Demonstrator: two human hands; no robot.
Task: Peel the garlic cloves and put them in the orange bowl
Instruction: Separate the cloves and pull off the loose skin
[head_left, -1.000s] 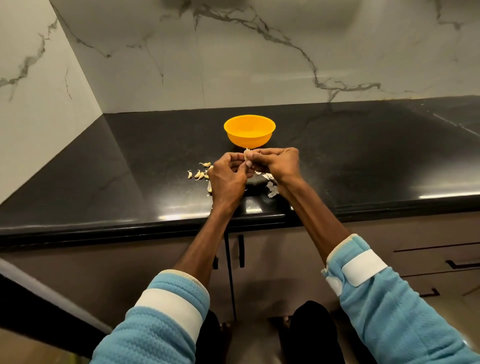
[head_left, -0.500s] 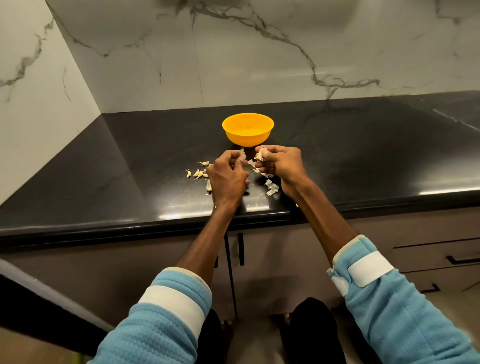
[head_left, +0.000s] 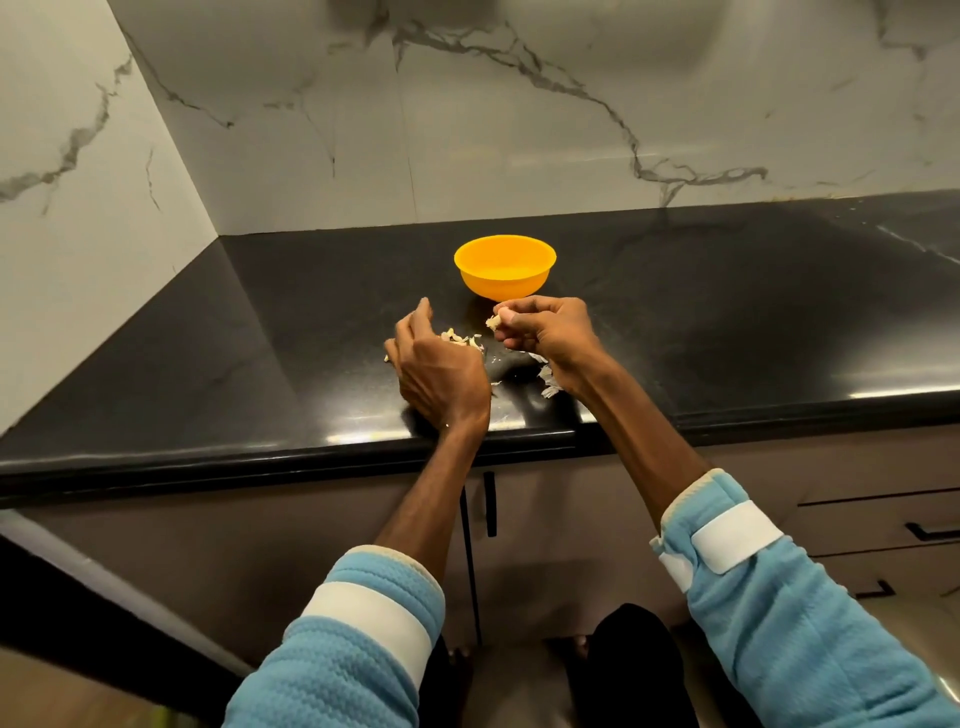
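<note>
Left hand: fingers loose, holding nothing, just left of the grip.
Right hand: pinches one clove.
Skins: strewn beneath the grip.
Bowl: just beyond the clove; no cloves visible inside.
Progress: apparently early; the drop-in and further peeling remain.

The orange bowl looks like smooth plastic with a soft sheen. The black countertop is polished stone, glossy enough to mirror lights along its front edge. The wall is smooth and veined, marble or perhaps marble-look tile. The garlic skins look dry and papery, the garlic clove pale and matt. The sleeves are waffle-textured blue cloth with smooth white bands. The cabinet fronts are matt.
</note>
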